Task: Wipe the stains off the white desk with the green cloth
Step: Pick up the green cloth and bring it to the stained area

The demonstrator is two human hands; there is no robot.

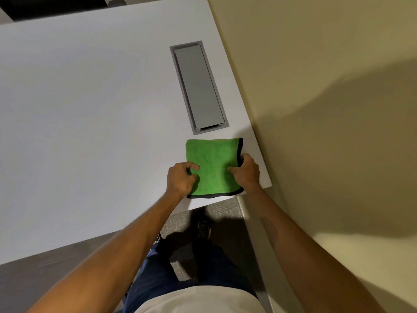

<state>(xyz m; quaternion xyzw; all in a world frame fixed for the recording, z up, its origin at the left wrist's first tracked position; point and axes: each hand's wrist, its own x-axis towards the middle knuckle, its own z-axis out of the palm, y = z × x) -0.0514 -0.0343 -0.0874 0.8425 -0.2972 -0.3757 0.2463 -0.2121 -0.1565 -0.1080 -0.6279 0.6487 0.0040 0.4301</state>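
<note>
The white worktop (79, 109) fills the left and middle of the view, bare and with no stain that can be made out. Near its right end, close to the front edge, the left hand (180, 179) rests on the left side of the green cloth (212, 168). Its fingers (193, 166) are curled, with the tips pressing onto the cloth's top face and the thumb tucked at the cloth's left edge, pinching the fabric. The cloth lies flat and folded into a rough square, with black trim along its right and near edges. Just beyond its far edge a grey cable hatch (198, 86) is set into the worktop. The right hand (246, 171) grips the cloth's right edge, its fingers closed over the black trim. A beige wall (327, 86) stands just beside the worktop on the right.
</note>
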